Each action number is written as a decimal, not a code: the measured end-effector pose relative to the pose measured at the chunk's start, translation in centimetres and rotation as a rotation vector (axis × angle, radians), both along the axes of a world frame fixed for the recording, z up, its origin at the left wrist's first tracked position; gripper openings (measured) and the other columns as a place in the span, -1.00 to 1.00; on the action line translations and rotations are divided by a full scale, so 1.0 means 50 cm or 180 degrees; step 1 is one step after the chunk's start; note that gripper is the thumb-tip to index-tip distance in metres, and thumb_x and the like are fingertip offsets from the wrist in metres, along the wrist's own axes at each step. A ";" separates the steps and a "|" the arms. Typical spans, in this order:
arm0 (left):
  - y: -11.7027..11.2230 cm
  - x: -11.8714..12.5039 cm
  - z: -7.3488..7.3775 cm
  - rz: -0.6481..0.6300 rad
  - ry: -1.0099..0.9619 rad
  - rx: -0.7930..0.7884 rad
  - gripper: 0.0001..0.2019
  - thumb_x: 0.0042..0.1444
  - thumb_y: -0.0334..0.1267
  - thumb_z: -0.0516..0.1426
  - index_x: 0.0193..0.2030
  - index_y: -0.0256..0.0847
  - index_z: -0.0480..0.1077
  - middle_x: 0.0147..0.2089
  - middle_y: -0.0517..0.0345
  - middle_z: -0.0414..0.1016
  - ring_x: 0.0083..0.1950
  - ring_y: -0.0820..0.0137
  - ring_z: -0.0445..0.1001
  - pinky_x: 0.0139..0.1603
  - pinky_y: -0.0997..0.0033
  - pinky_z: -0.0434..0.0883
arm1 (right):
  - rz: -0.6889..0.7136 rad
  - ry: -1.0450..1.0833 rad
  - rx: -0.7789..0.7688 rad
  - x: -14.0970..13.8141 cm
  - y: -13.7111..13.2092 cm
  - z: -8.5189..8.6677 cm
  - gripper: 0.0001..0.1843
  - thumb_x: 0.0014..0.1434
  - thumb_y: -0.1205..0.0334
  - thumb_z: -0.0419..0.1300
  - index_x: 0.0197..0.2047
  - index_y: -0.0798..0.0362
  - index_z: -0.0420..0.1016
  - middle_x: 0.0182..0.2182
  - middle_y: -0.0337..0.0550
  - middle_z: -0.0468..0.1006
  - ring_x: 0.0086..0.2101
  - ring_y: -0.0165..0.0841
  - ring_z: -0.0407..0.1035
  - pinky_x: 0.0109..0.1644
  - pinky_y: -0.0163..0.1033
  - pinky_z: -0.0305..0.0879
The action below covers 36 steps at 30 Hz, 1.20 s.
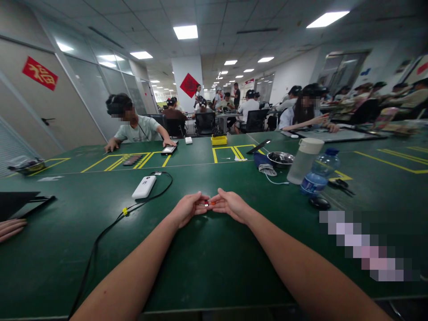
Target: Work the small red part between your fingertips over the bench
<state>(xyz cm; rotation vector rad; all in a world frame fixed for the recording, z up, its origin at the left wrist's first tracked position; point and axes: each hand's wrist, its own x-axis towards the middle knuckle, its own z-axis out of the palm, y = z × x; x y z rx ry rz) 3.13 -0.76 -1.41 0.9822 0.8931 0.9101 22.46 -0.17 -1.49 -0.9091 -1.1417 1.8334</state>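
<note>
Over the green table, my left hand (190, 209) and my right hand (233, 206) meet at the fingertips, palms turned inward and fingers curved. A tiny piece, dark red with a silvery end (206, 204), lies on the fingers of my left hand. Against the fingers of my right hand is a small orange piece (213, 203). Both are too small to name by kind. To the left of my hands, a white power bank (144, 187) marked 15 lies flat, with a black cable (110, 227) beside it.
At right stand a frosted bottle (302, 160), a blue-capped water bottle (319, 174), a metal bowl (281, 158) and a black mouse (319, 203). A co-worker (137, 127) sits opposite, touching a device. Another person's hand (11, 229) rests at the left edge. A yellow box (219, 140) sits farther back.
</note>
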 end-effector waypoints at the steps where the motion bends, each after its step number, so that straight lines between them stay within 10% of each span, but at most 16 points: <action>1: -0.001 0.000 0.000 -0.0011 -0.0014 -0.0003 -0.62 0.18 -0.09 0.04 -0.11 -0.43 0.42 -0.19 -0.21 0.49 -0.16 0.24 0.54 -0.29 0.46 0.48 | 0.0003 0.0006 0.0000 0.000 0.001 -0.001 -0.53 0.27 0.02 -0.04 -0.32 0.24 0.50 -0.37 0.10 0.57 -0.32 -0.30 0.51 -0.16 -0.20 0.40; 13: -0.004 0.007 -0.004 -0.0021 -0.0011 0.0141 -0.76 0.06 -0.33 0.19 -0.12 -0.37 0.42 -0.14 -0.15 0.51 -0.16 0.33 0.54 -0.14 0.48 0.47 | -0.0116 -0.0222 0.0311 -0.004 -0.001 -0.010 -0.88 0.01 0.48 0.20 -0.32 0.21 0.50 -0.34 0.01 0.58 -0.30 -0.32 0.52 -0.13 -0.25 0.43; 28: -0.008 0.017 -0.006 -0.0153 0.0178 0.0272 -0.79 -0.03 -0.56 0.12 -0.21 -0.38 0.42 -0.21 -0.11 0.53 -0.20 0.33 0.55 -0.12 0.42 0.47 | -0.0025 -0.0463 0.0505 -0.005 -0.007 -0.013 -0.87 -0.02 0.35 0.29 -0.34 0.19 0.49 -0.37 -0.02 0.58 -0.34 -0.36 0.51 -0.23 -0.32 0.45; 36: -0.009 0.024 -0.001 -0.0129 -0.0049 0.0133 -0.77 0.10 -0.37 0.11 -0.12 -0.43 0.43 -0.16 -0.22 0.51 -0.18 0.29 0.55 -0.15 0.40 0.48 | -0.0222 -0.0161 0.0125 0.003 0.000 -0.001 -0.62 0.23 0.07 0.04 -0.38 0.22 0.45 -0.42 0.03 0.57 -0.43 -0.33 0.51 -0.36 -0.30 0.41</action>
